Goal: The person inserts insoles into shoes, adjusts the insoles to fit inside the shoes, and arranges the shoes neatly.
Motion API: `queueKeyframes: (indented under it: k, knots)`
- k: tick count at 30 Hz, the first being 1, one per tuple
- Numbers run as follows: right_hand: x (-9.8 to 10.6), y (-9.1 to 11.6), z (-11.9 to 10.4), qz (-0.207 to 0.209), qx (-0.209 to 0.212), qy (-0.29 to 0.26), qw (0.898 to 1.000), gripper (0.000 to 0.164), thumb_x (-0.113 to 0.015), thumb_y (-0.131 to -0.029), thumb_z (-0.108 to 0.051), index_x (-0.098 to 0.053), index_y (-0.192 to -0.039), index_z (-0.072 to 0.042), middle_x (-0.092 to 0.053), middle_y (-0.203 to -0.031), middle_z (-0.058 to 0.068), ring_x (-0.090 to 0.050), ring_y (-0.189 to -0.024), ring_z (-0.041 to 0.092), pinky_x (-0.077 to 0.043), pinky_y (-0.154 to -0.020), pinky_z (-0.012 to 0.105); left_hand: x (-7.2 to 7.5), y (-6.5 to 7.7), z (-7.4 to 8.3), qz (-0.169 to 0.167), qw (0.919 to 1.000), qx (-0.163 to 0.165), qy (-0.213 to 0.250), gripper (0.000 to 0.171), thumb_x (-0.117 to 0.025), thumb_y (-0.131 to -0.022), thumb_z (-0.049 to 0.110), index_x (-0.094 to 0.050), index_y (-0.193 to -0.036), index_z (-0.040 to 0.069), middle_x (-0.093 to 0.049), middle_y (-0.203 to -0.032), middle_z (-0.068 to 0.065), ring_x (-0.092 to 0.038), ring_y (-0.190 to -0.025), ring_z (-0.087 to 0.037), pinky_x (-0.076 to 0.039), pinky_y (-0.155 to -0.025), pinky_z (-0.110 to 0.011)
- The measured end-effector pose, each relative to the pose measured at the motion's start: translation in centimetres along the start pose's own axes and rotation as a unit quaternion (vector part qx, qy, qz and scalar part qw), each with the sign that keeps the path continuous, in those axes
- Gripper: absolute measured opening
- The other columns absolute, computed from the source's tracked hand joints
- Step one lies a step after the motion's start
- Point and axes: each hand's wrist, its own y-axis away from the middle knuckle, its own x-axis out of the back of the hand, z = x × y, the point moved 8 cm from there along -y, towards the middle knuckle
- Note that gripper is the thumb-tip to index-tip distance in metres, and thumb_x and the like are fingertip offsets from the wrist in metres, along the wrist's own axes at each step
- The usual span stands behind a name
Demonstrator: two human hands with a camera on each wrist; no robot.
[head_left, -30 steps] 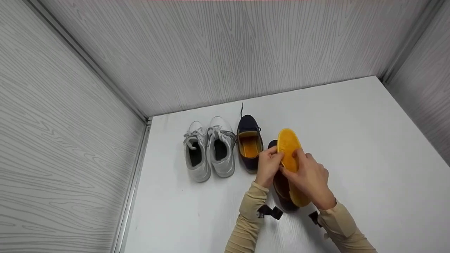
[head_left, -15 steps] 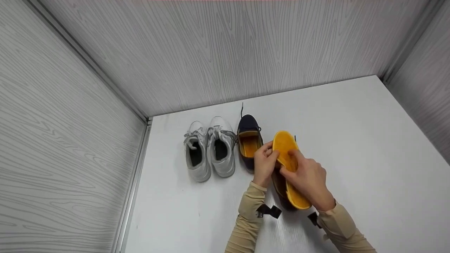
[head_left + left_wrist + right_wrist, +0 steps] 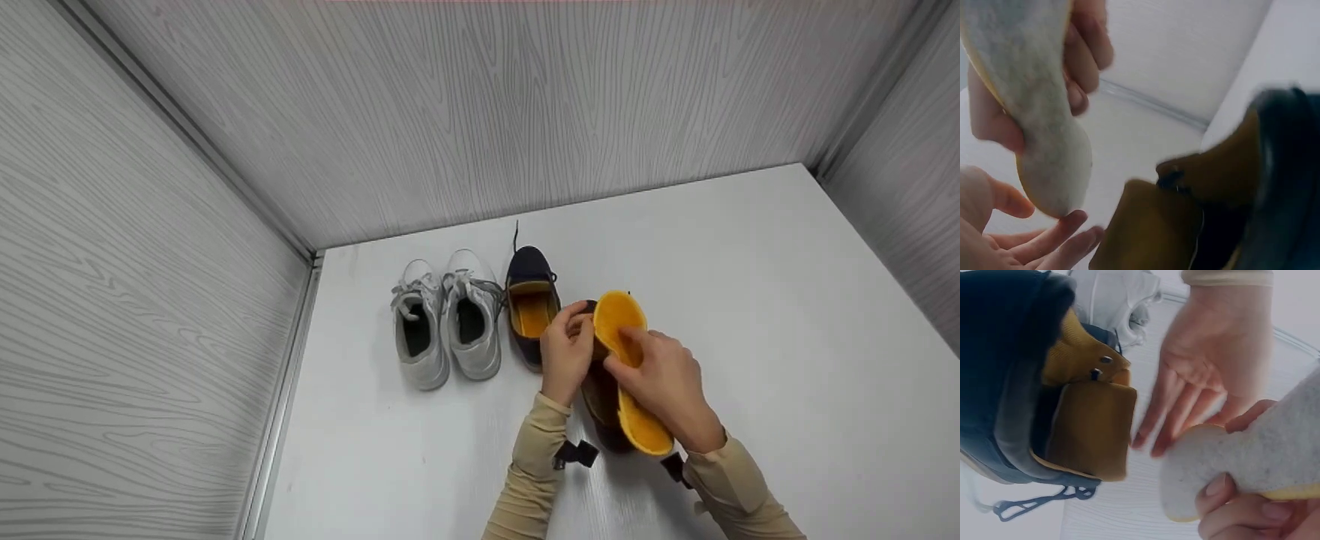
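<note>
A yellow insole (image 3: 646, 427) is tilted above a dark moccasin (image 3: 604, 405). My right hand (image 3: 667, 379) grips the insole's middle from both edges, bending it; the left wrist view shows its pale underside (image 3: 1044, 118). My left hand (image 3: 566, 356) is beside the insole's far end, fingers loosely extended. In the right wrist view the left hand (image 3: 1207, 365) has fingertips close to that end; whether they touch it I cannot tell. The moccasin's tan tongue (image 3: 1095, 430) and dark blue upper (image 3: 988, 371) show there. The insole and right hand hide part of the shoe.
Left of the hands stands a matching navy moccasin (image 3: 529, 259) with a yellow insole inside. Two white sneakers (image 3: 424, 367) are further left. Grey wood-grain panels (image 3: 525, 112) border the white tabletop (image 3: 795, 300) at the back and sides.
My left hand has let go of the insole's edge, its fingers loosening. Held by my right hand, the insole has shifted slightly right and nearer, and looks more bent.
</note>
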Motion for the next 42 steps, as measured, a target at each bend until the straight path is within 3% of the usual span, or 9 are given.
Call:
queueKeyframes:
  k: [2,5,9,11,14,17,23,32,42]
  knots:
    - [0.2,0.0,0.0,-0.023,-0.009,-0.004,1.000,0.037,-0.069,-0.082,-0.025,-0.069,-0.112,-0.003,-0.061,-0.078,0.009,-0.054,-0.062,0.025,-0.046,-0.056,0.041,0.3,0.0,0.2,-0.005,0.9977,-0.038,-0.056,0.023,-0.061,-0.090,0.000,-0.069,-0.111,-0.002,-0.073,-0.097,-0.008,-0.069,-0.091,-0.014,-0.054,-0.081,-0.029]
    - [0.6,0.2,-0.1,-0.058,-0.023,-0.012,0.998,0.040,-0.069,-0.083,-0.024,-0.069,-0.115,-0.001,-0.064,-0.083,0.010,-0.055,-0.066,0.023,-0.046,-0.059,0.038,0.3,0.0,-0.1,-0.048,0.9898,-0.068,-0.115,0.021,-0.065,-0.086,-0.001,-0.071,-0.105,0.001,-0.073,-0.100,-0.007,-0.068,-0.095,-0.017,-0.053,-0.087,-0.034]
    - [0.9,0.7,-0.5,-0.096,-0.028,-0.023,0.995,0.041,-0.068,-0.084,-0.023,-0.068,-0.118,0.000,-0.064,-0.082,0.011,-0.054,-0.062,0.021,-0.046,-0.056,0.034,-0.2,0.3,-1.4,-0.122,0.9765,-0.058,-0.168,0.023,-0.071,-0.085,0.005,-0.071,-0.108,0.006,-0.072,-0.104,-0.007,-0.067,-0.096,-0.019,-0.052,-0.087,-0.034]
    - [0.9,1.1,-0.9,-0.116,-0.024,-0.024,0.993,0.038,-0.068,-0.084,-0.023,-0.070,-0.115,-0.002,-0.061,-0.076,0.008,-0.052,-0.058,0.018,-0.044,-0.053,0.032,-0.4,0.4,-2.1,-0.138,0.9694,-0.043,-0.199,0.023,-0.072,-0.086,0.008,-0.071,-0.109,0.007,-0.072,-0.104,-0.006,-0.067,-0.096,-0.017,-0.052,-0.085,-0.031]
    - [0.8,1.9,-1.5,-0.144,-0.014,-0.018,0.989,0.025,-0.069,-0.083,-0.024,-0.071,-0.101,-0.006,-0.053,-0.067,0.002,-0.048,-0.055,0.015,-0.041,-0.051,0.031,-0.3,0.5,-3.0,-0.129,0.9599,-0.030,-0.247,0.018,-0.071,-0.088,0.013,-0.073,-0.105,0.010,-0.074,-0.100,-0.003,-0.068,-0.092,-0.016,-0.052,-0.081,-0.029]
    - [0.6,2.7,-2.0,-0.173,-0.002,-0.006,0.985,0.014,-0.069,-0.082,-0.025,-0.067,-0.081,-0.011,-0.048,-0.062,-0.002,-0.046,-0.053,0.013,-0.039,-0.049,0.031,-0.2,0.4,-3.3,-0.096,0.9535,-0.032,-0.284,0.012,-0.071,-0.090,0.018,-0.074,-0.099,0.012,-0.074,-0.094,-0.001,-0.069,-0.087,-0.019,-0.052,-0.076,-0.034]
    - [-0.9,3.6,-2.0,-0.221,0.001,0.006,0.975,0.025,-0.069,-0.079,-0.024,-0.053,-0.062,-0.017,-0.041,-0.057,-0.005,-0.044,-0.050,0.012,-0.037,-0.048,0.030,0.0,0.4,-3.0,-0.056,0.9468,-0.048,-0.313,0.010,-0.071,-0.090,0.021,-0.073,-0.093,0.012,-0.073,-0.085,-0.001,-0.070,-0.078,-0.023,-0.052,-0.070,-0.038]
    - [-5.0,3.3,0.4,-0.239,-0.040,0.016,0.970,0.031,-0.067,-0.078,-0.025,-0.050,-0.054,-0.014,-0.039,-0.051,-0.005,-0.042,-0.044,0.013,-0.032,-0.045,0.029,-0.3,0.6,-2.8,-0.062,0.9426,-0.053,-0.324,0.008,-0.071,-0.090,0.020,-0.069,-0.090,0.012,-0.070,-0.078,-0.001,-0.067,-0.072,-0.023,-0.050,-0.065,-0.039]
    - [-6.7,2.4,1.8,-0.193,-0.057,0.060,0.978,0.027,-0.068,-0.077,-0.026,-0.052,-0.061,-0.012,-0.044,-0.056,0.000,-0.046,-0.049,0.019,-0.035,-0.046,0.033,-0.3,0.7,-2.9,-0.063,0.9399,-0.046,-0.333,0.010,-0.069,-0.092,0.022,-0.068,-0.090,0.012,-0.070,-0.078,-0.001,-0.067,-0.071,-0.024,-0.049,-0.064,-0.039]
